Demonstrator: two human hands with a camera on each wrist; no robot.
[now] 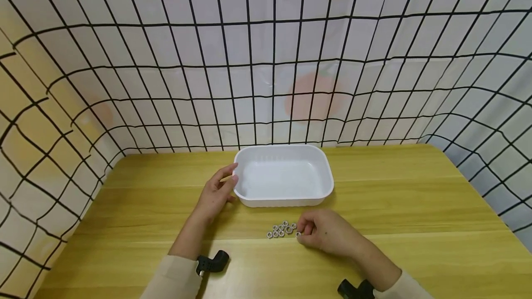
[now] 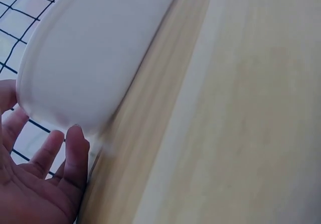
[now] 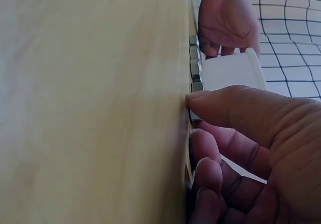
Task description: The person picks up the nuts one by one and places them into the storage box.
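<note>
A white plastic tray (image 1: 282,201) stands on the wooden table, and my left hand (image 1: 216,196) is at its left end. Fingertips touch the rim there, the fingers spread and relaxed; the left wrist view shows them around the tray's rounded corner. My right hand (image 1: 328,233) is low over the table in front of the tray, pinching a small metal hex nut (image 3: 194,116) between thumb and index finger. Beside those fingertips lies a loose cluster of several similar hex nuts (image 1: 281,228), seen edge-on in the right wrist view.
Black wire mesh (image 1: 274,63) rises behind the table and along both sides, with a pale patterned cloth behind it. Both wrists carry black camera mounts (image 1: 213,262). Wooden tabletop (image 1: 415,206) extends to either side of the tray.
</note>
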